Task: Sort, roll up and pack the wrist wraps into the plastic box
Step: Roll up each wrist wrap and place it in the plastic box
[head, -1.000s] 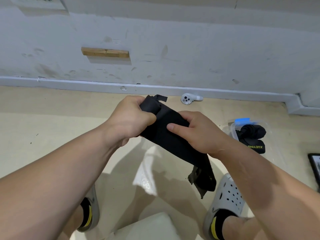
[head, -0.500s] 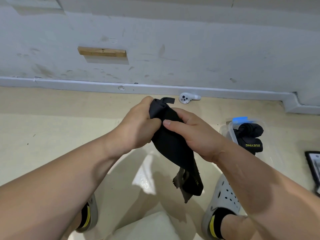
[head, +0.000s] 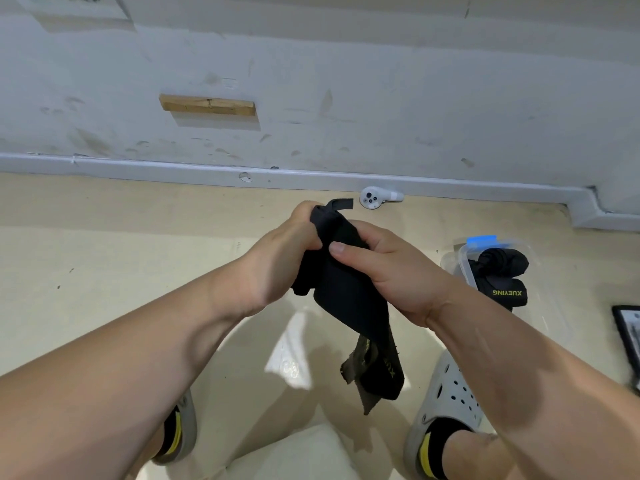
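**Rolling one wrap in the air, box waiting to the right**

Nearest: clogs [head: 446, 403] planted on the floor [head: 104, 271]. Between them the wrap [head: 346, 299] hangs in the air, its loose tail and frayed patch clear of the floor.

Up the band, both hands meet at its top end.
- Left hand [head: 277, 261]: grip curled tight round the bunched, rolled start. A short strap end pokes out on the far side.
- Right hand [head: 394, 275]: fingers behind the band, thumb flat across its front, pinching just below the roll.
- Both grips are clamped on the wrap and hold nothing else.

Step, as I judge it: rolling, early on, since most of the band hangs unrolled. To do it well:
- Right hand gives steady tension and feeds the band flat.
- Left hand turns the roll with the edges in line, so it does not cone.
- Finish with the tail patch pressed onto the roll.
- Slack would likely make a fat roll that fits the box badly.

Farther right: clear box [head: 462, 268] on the floor, blue clip at its far edge. Packed wraps [head: 502, 268] lie inside, one with yellow lettering.

Beyond: a small white device [head: 372, 199] against the skirting [head: 138, 166].
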